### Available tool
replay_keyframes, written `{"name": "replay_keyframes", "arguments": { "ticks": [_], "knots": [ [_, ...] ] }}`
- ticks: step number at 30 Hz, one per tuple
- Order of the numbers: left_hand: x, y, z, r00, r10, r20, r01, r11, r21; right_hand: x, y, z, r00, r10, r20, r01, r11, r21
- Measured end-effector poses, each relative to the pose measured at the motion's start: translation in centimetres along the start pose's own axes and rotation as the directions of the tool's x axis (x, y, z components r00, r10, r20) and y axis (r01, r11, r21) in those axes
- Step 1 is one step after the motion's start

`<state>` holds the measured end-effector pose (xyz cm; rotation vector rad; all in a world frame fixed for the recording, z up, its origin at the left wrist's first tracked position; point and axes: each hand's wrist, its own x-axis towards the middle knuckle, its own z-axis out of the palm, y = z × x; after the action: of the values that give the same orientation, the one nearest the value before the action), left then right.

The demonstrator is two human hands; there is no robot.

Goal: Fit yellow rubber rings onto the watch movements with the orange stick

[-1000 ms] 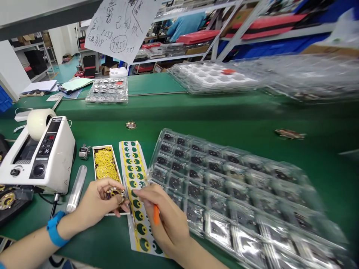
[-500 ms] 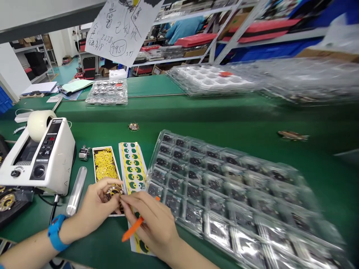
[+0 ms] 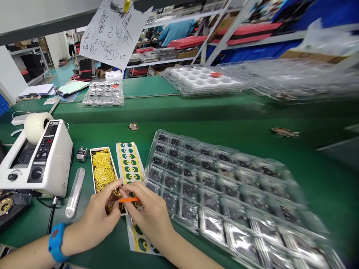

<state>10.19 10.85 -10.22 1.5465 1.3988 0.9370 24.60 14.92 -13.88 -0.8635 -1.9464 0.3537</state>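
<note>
My left hand [image 3: 97, 215] pinches a small round gold-and-brown metal part [image 3: 116, 193] between thumb and fingers. Close against it on the right, my right hand [image 3: 150, 209] is closed around a thin orange stick-like tool [image 3: 129, 200], whose end points left at the part. Whether the tool touches the part I cannot tell. Beneath and behind the hands lie a white box [image 3: 115, 164] of yellow ring-shaped pieces [image 3: 103, 168] and a white sheet [image 3: 119, 151] with yellow strips and cut-outs showing green.
On the left stands a white tape dispenser [image 3: 53, 157], with a small metal counter [image 3: 82, 154] and a clear tube [image 3: 75, 192] beside it. A large clear compartment tray [image 3: 193, 224] holding dark parts spreads to the right. Small metal parts [image 3: 133, 127] lie farther back.
The orange tool has swung up from slanting down-left to nearly level, its end now beside the metal part. Both hands stay together around the part. The view has shifted slightly.
</note>
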Motion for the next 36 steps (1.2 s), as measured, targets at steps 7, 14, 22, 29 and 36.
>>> {"name": "replay_keyframes", "arguments": {
  "ticks": [7, 14, 22, 29, 36],
  "knots": [
    [0.1, -0.4, 0.1, 0.999, 0.019, 0.049, -0.018, 0.999, -0.027, 0.5, 0.0, -0.4, 0.993, 0.109, 0.047, -0.113, 0.990, 0.090],
    [1.5, -1.8, -0.9, 0.985, -0.069, -0.160, 0.033, 0.975, -0.220, 1.3, -0.5, -1.9, 0.972, 0.189, 0.143, -0.221, 0.939, 0.264],
    [2.9, -0.7, -2.2, 0.940, -0.246, -0.237, 0.080, 0.833, -0.547, 0.3, 0.6, -1.2, 0.910, 0.027, 0.413, -0.007, 0.999, -0.050],
    [2.6, -0.7, -2.3, 0.946, -0.236, -0.221, 0.078, 0.830, -0.552, 1.6, 1.4, -3.4, 0.979, 0.006, 0.203, 0.085, 0.897, -0.434],
    [2.3, -0.8, -2.9, 0.956, -0.208, -0.208, 0.080, 0.864, -0.497, 2.8, 10.7, -15.1, 0.964, 0.243, -0.108, -0.246, 0.666, -0.705]
  ]
}}
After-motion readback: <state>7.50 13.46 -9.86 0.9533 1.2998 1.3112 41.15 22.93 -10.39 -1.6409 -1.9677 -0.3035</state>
